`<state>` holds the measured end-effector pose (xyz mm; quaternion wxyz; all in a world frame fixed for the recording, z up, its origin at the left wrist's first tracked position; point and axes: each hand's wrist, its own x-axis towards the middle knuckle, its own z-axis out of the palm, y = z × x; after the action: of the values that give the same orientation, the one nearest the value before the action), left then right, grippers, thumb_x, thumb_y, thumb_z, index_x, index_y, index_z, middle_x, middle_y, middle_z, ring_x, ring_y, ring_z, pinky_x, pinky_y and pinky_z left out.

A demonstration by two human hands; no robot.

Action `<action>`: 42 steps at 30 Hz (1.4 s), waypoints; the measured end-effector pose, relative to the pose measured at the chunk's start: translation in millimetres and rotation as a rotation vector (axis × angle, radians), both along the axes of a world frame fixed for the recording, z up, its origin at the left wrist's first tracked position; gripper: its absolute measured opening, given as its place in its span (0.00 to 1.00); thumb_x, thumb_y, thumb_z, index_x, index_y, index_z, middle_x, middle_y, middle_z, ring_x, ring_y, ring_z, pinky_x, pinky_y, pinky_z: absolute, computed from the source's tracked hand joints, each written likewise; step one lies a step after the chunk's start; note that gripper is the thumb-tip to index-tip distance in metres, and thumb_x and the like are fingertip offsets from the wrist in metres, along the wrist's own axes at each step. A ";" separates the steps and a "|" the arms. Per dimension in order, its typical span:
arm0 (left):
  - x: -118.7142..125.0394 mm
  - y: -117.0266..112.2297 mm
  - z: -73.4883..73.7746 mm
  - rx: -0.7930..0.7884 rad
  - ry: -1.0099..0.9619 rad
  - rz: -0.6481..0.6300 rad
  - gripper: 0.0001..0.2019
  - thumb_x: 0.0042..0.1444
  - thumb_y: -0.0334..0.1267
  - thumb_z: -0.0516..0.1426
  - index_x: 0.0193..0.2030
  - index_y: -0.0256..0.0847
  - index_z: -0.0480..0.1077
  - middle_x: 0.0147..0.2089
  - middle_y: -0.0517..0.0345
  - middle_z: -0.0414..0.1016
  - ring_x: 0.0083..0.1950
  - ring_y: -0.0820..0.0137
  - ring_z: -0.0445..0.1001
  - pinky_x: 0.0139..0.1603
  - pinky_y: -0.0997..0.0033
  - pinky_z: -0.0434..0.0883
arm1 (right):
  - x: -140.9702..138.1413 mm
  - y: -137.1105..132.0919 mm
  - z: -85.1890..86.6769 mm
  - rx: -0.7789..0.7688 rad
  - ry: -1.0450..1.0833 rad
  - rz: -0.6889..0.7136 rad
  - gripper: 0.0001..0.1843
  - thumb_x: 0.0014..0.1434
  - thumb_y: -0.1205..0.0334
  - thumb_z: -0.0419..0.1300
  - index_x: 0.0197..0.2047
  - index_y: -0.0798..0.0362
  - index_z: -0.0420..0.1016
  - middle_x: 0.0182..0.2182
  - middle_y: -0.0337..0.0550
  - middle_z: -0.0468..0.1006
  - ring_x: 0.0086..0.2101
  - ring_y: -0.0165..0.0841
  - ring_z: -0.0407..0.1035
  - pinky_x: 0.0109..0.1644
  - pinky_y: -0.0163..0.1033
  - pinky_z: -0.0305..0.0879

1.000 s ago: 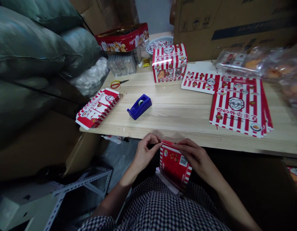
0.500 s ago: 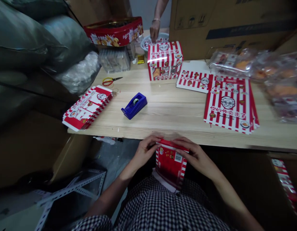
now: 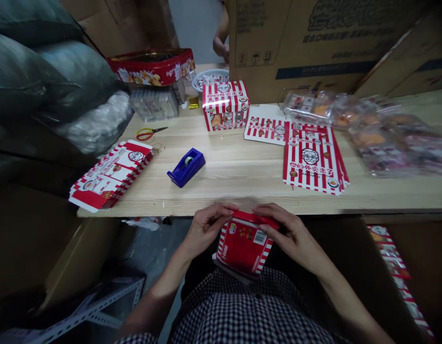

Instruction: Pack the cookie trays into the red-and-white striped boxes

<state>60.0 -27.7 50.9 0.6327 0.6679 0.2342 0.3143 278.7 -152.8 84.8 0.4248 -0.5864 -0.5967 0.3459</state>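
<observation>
A small red-and-white striped paper box point(image 3: 244, 243) stands on my lap, just below the front edge of the wooden table point(image 3: 242, 186). My left hand point(image 3: 206, 227) pinches the box's top left corner with curled fingers. My right hand point(image 3: 287, 234) presses on the top right flap, fingers closed over it. A blue tape dispenser point(image 3: 186, 166) sits on the table a little beyond my left hand.
Flat striped box blanks lie stacked at the left edge point(image 3: 109, 174) and right of centre point(image 3: 312, 160). A finished striped box point(image 3: 226, 105), scissors point(image 3: 149, 132), a red tin point(image 3: 152, 67), bagged snacks point(image 3: 378, 134) and big cartons point(image 3: 314, 43) stand behind. Another person's arm point(image 3: 221, 40) shows at the back.
The view has swung right and tilted. Both hands have stayed on the box top, pressing its flap flatter. The other person's hand has drawn back from the bowl.
</observation>
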 end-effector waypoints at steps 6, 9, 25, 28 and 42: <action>18.2 -2.8 14.3 0.082 0.059 0.005 0.05 0.63 0.35 0.59 0.43 0.38 0.76 0.51 0.49 0.80 0.52 0.65 0.79 0.54 0.63 0.74 | -11.7 14.9 -0.3 0.026 -0.003 0.034 0.17 0.68 0.62 0.58 0.59 0.41 0.76 0.52 0.43 0.81 0.52 0.37 0.75 0.57 0.48 0.71; 26.3 4.3 10.5 -0.018 0.072 -0.018 0.11 0.62 0.38 0.61 0.49 0.39 0.75 0.53 0.47 0.79 0.51 0.64 0.79 0.54 0.60 0.75 | -9.1 15.0 -15.8 -0.007 0.128 -0.031 0.17 0.65 0.60 0.62 0.56 0.42 0.78 0.53 0.43 0.81 0.53 0.39 0.75 0.59 0.50 0.70; -19.4 -20.1 2.4 -0.552 -0.108 0.129 0.42 0.55 0.61 0.60 0.73 0.48 0.55 0.71 0.45 0.63 0.69 0.49 0.64 0.67 0.50 0.65 | 31.7 11.1 -65.7 -0.117 0.740 -0.743 0.32 0.54 0.47 0.71 0.61 0.47 0.75 0.50 0.45 0.83 0.50 0.45 0.77 0.56 0.54 0.75; -5.4 -22.8 1.2 -0.641 -0.063 0.179 0.37 0.59 0.56 0.60 0.71 0.49 0.57 0.66 0.48 0.70 0.66 0.52 0.69 0.66 0.51 0.66 | 28.8 20.7 -72.4 -0.063 0.543 -0.708 0.32 0.58 0.45 0.66 0.62 0.49 0.73 0.57 0.45 0.78 0.57 0.47 0.71 0.63 0.57 0.67; 29.0 37.3 -69.1 -0.224 0.203 0.442 0.29 0.63 0.49 0.55 0.67 0.38 0.58 0.60 0.44 0.74 0.56 0.61 0.77 0.58 0.55 0.73 | 35.7 37.0 -109.8 -0.041 0.359 -0.491 0.41 0.63 0.44 0.60 0.73 0.55 0.55 0.68 0.51 0.63 0.65 0.45 0.62 0.70 0.57 0.53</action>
<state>89.0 9.6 -18.2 0.5921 0.5544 0.4698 0.3483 314.4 -115.8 -25.0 0.5826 -0.6508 -0.3455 0.3430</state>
